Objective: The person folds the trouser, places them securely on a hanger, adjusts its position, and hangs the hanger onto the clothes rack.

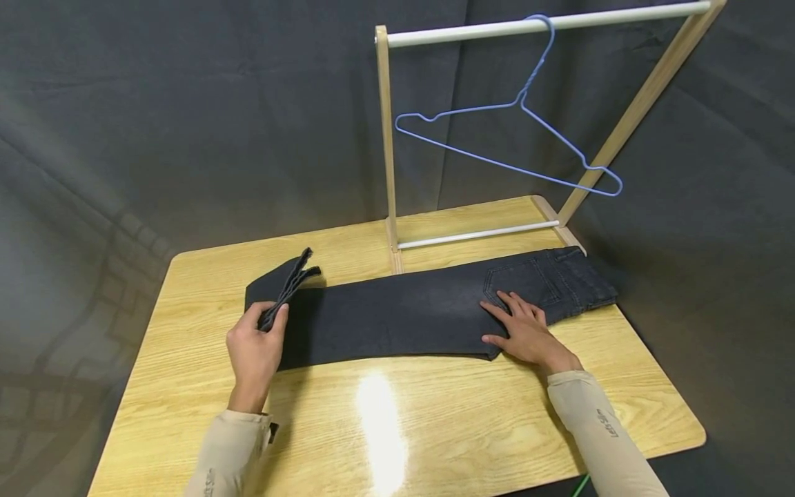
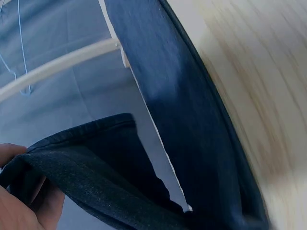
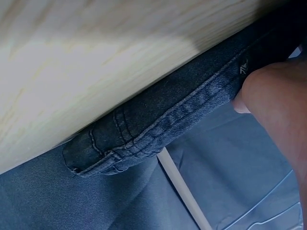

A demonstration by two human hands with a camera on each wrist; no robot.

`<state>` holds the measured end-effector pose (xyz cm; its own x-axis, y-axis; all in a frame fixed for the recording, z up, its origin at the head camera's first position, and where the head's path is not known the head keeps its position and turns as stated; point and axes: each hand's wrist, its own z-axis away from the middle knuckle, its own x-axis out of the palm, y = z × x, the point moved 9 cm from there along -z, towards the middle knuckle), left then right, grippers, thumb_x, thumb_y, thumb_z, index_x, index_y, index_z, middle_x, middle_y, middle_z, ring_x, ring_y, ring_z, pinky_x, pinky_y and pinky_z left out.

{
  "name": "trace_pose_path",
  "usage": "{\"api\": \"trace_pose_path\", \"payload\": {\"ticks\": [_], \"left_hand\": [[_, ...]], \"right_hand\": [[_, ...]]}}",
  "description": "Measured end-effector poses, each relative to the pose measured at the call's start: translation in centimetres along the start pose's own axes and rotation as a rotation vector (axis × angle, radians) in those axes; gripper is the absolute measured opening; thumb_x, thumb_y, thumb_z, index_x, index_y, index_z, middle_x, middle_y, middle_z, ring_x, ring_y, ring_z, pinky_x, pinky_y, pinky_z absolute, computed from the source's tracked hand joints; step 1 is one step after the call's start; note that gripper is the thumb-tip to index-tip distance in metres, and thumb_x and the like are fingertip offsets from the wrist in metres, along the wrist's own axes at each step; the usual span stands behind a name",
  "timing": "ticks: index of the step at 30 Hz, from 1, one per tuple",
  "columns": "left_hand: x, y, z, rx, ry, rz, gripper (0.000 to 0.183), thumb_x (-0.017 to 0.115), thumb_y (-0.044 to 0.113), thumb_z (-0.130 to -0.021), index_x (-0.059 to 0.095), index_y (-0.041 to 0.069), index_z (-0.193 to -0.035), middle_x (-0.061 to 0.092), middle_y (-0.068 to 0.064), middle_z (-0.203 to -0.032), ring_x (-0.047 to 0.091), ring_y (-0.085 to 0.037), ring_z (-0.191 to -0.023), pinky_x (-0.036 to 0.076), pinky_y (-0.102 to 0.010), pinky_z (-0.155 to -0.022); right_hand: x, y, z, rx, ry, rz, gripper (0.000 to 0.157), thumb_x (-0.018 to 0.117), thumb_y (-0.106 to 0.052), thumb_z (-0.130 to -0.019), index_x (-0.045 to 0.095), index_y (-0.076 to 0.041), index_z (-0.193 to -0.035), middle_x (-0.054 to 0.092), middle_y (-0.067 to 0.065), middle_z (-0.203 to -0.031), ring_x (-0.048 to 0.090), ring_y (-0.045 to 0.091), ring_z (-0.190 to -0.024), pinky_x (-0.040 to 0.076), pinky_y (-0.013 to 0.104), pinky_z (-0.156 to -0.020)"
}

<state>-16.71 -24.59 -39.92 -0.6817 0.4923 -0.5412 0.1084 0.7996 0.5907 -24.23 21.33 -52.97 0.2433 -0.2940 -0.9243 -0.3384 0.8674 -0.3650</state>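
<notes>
Dark jeans (image 1: pixel 397 314) lie lengthwise across the wooden table, legs folded one over the other, with the waistband at the right and a back pocket facing up. My left hand (image 1: pixel 256 348) pinches the leg hems at the left end and holds them raised off the table. In the left wrist view the lifted hem cloth (image 2: pixel 96 177) hangs from thumb and fingers. With fingers spread, my right hand (image 1: pixel 524 331) rests on the jeans just below the back pocket. The right wrist view shows the waistband end (image 3: pixel 120 139) and part of the right hand (image 3: pixel 273 91).
A wooden rack (image 1: pixel 386 138) with a white top bar (image 1: pixel 459 33) stands at the back right of the table (image 1: pixel 323 428). From the bar hangs a blue wire hanger (image 1: pixel 491 160). A dark grey curtain (image 1: pixel 248 124) closes off the back.
</notes>
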Motion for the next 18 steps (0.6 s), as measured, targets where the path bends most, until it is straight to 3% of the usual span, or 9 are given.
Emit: {"api": "trace_pose_path", "payload": {"ticks": [8, 12, 18], "left_hand": [[2.2, 3.1, 0.5, 0.082, -0.053, 0.023, 0.017, 0.074, 0.021, -0.083, 0.069, 0.005, -0.087, 0.07, -0.013, -0.079, 0.065, -0.026, -0.066, 0.046, -0.038, -0.057], [2.9, 4.6, 0.3, 0.117, -0.066, 0.033, 0.017, 0.072, 0.022, -0.085, 0.069, 0.006, -0.088, 0.071, -0.012, -0.081, 0.066, -0.025, -0.065, 0.049, -0.039, -0.057], [2.7, 5.8, -1.4, 0.102, 0.0, 0.06, 0.02, 0.07, 0.023, -0.087, 0.069, 0.002, -0.09, 0.071, -0.015, -0.083, 0.066, -0.029, -0.069, 0.05, -0.041, -0.059]], "right_hand": [[-0.1, 0.0, 0.0, -0.007, 0.01, 0.011, 0.074, 0.06, -0.054, -0.087, 0.034, -0.022, -0.149, 0.017, 0.019, -0.158, 0.011, 0.046, -0.144, 0.012, 0.064, -0.105], [-0.1, 0.0, 0.0, -0.01, 0.018, 0.009, 0.074, 0.06, -0.054, -0.087, 0.035, -0.022, -0.148, 0.017, 0.02, -0.157, 0.012, 0.046, -0.144, 0.012, 0.065, -0.105], [-0.1, -0.1, 0.1, -0.019, 0.043, -0.004, 0.072, 0.061, -0.051, -0.087, 0.037, -0.021, -0.147, 0.02, 0.02, -0.157, 0.013, 0.045, -0.144, 0.013, 0.064, -0.105]]}}
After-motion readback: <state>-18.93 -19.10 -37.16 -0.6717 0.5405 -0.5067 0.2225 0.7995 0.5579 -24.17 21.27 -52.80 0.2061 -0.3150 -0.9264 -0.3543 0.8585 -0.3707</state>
